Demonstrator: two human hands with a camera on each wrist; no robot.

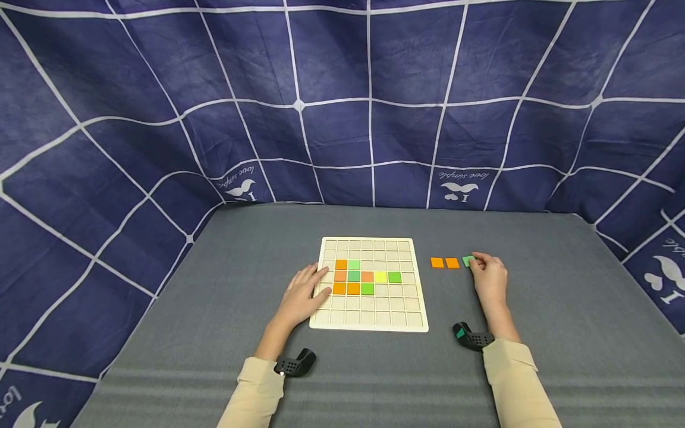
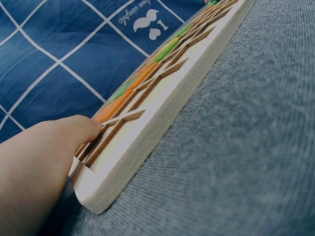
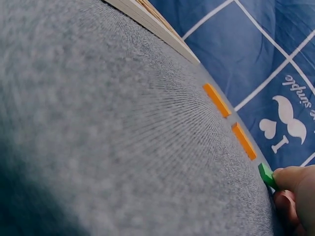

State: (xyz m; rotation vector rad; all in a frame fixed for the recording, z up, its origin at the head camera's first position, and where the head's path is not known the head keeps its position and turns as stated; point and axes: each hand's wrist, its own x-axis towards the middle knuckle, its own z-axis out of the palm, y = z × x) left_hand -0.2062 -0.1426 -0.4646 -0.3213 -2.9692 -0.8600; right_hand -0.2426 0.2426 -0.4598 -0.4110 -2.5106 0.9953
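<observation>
A pale wooden grid board [image 1: 369,314] lies on the grey table, with several orange, green and yellow square tiles set in its cells. My left hand [image 1: 302,295] rests along the board's left edge, its fingers fairly straight; the left wrist view shows the thumb [image 2: 83,130] on the rim. To the right of the board, my right hand [image 1: 489,278] pinches a green tile [image 3: 266,175] between thumb and fingers at the table surface. Two orange tiles, one nearer the board [image 1: 436,263] and one nearer my right hand [image 1: 452,263], lie flat between them.
The grey cloth-covered table [image 1: 214,333] spreads around the board. Behind it and at the sides hangs a dark blue curtain [image 1: 332,137] with white grid lines. Each wrist carries a black band, left [image 1: 296,364] and right [image 1: 473,337].
</observation>
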